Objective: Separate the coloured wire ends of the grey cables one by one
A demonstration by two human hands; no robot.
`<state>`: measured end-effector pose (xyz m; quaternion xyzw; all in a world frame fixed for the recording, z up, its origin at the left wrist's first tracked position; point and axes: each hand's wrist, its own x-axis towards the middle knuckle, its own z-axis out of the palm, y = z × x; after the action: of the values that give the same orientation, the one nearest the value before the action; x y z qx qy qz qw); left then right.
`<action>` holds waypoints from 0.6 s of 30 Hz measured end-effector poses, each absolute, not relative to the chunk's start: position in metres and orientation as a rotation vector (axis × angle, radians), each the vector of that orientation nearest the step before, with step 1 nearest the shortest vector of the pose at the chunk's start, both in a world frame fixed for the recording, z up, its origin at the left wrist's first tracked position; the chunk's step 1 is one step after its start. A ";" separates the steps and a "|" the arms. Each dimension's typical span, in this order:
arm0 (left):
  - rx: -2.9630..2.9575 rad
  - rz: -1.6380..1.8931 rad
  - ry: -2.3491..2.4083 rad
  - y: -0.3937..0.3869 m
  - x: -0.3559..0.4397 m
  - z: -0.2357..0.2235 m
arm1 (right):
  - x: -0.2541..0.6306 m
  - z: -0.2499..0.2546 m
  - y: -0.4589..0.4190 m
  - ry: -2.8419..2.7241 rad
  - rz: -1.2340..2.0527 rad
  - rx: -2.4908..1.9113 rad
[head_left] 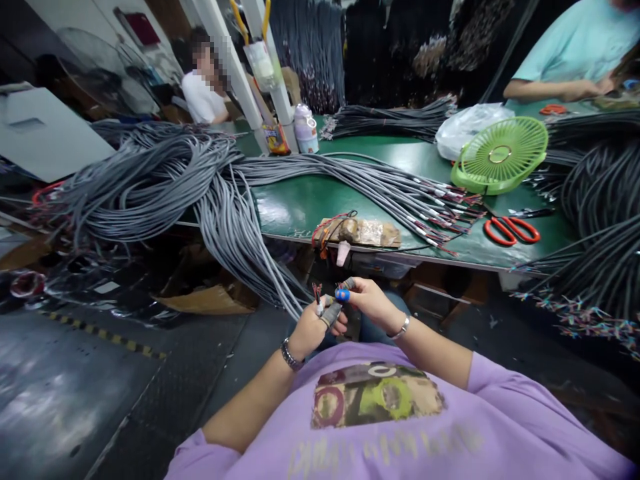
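Observation:
In front of my lap, my left hand [313, 328] is closed on the end of a grey cable. Thin dark and reddish wires [317, 291] stick up from that end, above a white part. My right hand [374, 300] is close beside it, thumb and fingers pinched together near the wire ends. Some wires seem to be in the pinch, though the fingers mostly hide them. Grey covers wrap fingers on both hands, and a blue band [342, 294] with holes is on a right-hand finger. A bunch of grey cables [250, 243] hangs off the bench towards my left hand.
Along the green bench [285, 207] lie grey cables with stripped ends [440, 213], red-handled scissors [511, 230], a green fan [500, 157] and a taped block [357, 232] at the edge. Black cables [605, 220] are piled right. Two people sit across the bench.

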<state>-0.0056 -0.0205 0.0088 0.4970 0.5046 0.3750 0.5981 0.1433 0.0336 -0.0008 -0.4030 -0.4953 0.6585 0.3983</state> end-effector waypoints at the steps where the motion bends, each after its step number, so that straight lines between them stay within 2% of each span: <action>1: 1.139 0.849 1.156 -0.019 -0.006 0.009 | 0.144 0.000 0.036 -1.301 1.665 -1.009; 6: 1.130 0.816 1.209 -0.009 -0.003 0.013 | 0.144 0.006 0.042 -1.398 1.642 -1.029; 12: 1.038 1.041 1.212 -0.007 0.001 0.004 | 0.142 -0.003 0.034 -1.198 1.677 -1.064; 18: 0.929 1.162 1.255 -0.007 0.002 0.001 | 0.145 -0.005 0.029 -1.252 1.580 -1.086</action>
<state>0.0022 -0.0065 0.0012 0.3944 0.5331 0.4937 0.5626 0.1448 0.0295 -0.0047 -0.4318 -0.4979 0.6283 0.4134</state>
